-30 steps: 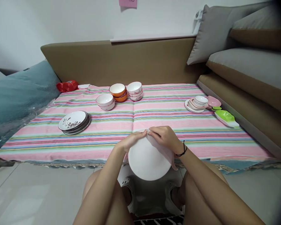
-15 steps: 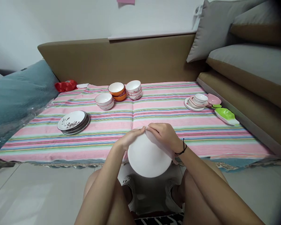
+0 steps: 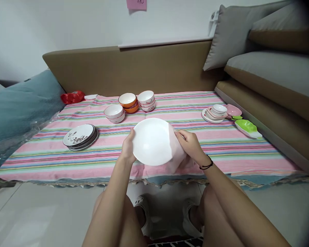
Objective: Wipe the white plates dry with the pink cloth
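I hold a plain white plate up in front of me, over the near edge of the striped cloth. My left hand grips the plate's left rim. My right hand presses a pale pink cloth against the plate's right side. The pink cloth covers the plate's right edge and hangs below it.
On the striped cloth: a stack of patterned plates at left, white bowls, orange bowls and more white bowls at the back. Small dishes, a pink dish and a green dish sit right. Sofa cushions surround.
The plate has been lifted up and away from my lap to over the cloth's edge. My left hand moved to the left rim; my right hand with the pink cloth moved to the right side.
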{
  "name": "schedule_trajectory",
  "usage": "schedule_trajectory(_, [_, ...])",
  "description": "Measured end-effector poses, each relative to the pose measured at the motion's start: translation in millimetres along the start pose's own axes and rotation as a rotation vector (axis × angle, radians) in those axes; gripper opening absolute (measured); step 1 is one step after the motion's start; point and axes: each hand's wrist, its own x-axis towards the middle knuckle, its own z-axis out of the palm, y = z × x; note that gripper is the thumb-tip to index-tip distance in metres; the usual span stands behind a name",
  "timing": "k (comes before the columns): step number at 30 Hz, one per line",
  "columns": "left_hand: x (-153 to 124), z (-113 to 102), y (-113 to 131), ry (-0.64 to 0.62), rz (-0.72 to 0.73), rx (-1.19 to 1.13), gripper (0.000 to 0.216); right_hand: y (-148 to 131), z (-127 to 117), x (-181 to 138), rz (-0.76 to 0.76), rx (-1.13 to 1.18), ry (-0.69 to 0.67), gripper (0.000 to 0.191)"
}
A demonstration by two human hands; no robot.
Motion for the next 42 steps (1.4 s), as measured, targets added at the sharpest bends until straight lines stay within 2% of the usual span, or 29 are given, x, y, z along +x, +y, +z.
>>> schedule_trajectory(4, [-2,-3,3,-0.025,-0.074,0.043,0.053,-3,0,-2,-0.002,0.030,-0.004,0.037])
schedule_trajectory(7, [-3,-3,2,-0.087,-0.225,0.126,0.053,-2,-1,0,-0.021,0.038,-0.035,0.036])
schedule_trajectory(10, [-5,-2,-1,-0.135,-0.384,0.234,0.053,-2,-1,1,-0.066,0.000,-0.128,0.034])
schedule_trajectory(13, [-8,0,-4,-0.197,-0.481,0.310,0.050,-5,1,-1,-0.127,-0.038,-0.236,0.033])
schedule_trajectory(18, [-11,5,-17,-0.270,-0.526,0.377,0.042,-15,8,-8,-0.231,-0.137,-0.369,0.032])
schedule_trajectory(21, [-10,9,-24,-0.288,-0.550,0.375,0.040,-19,12,-8,-0.282,-0.217,-0.397,0.032])
schedule_trajectory(24, [-9,11,-24,-0.254,-0.507,0.358,0.041,-18,14,-4,-0.265,-0.261,-0.350,0.032])
schedule_trajectory(28, [-7,10,-16,-0.147,-0.417,0.285,0.048,-9,10,5,-0.165,-0.239,-0.183,0.029])
schedule_trajectory(33, [1,6,-9,-0.063,-0.141,0.078,0.050,4,6,9,0.021,-0.179,-0.052,0.030])
schedule_trajectory(36, [5,7,-9,0.025,-0.026,0.000,0.049,7,10,7,0.066,-0.147,-0.013,0.031])
schedule_trajectory(39, [6,8,-10,0.091,-0.013,0.005,0.048,9,13,6,0.072,-0.143,-0.006,0.031])
schedule_trajectory(42, [6,8,-10,0.078,-0.050,0.043,0.045,10,11,7,0.065,-0.158,-0.012,0.031])
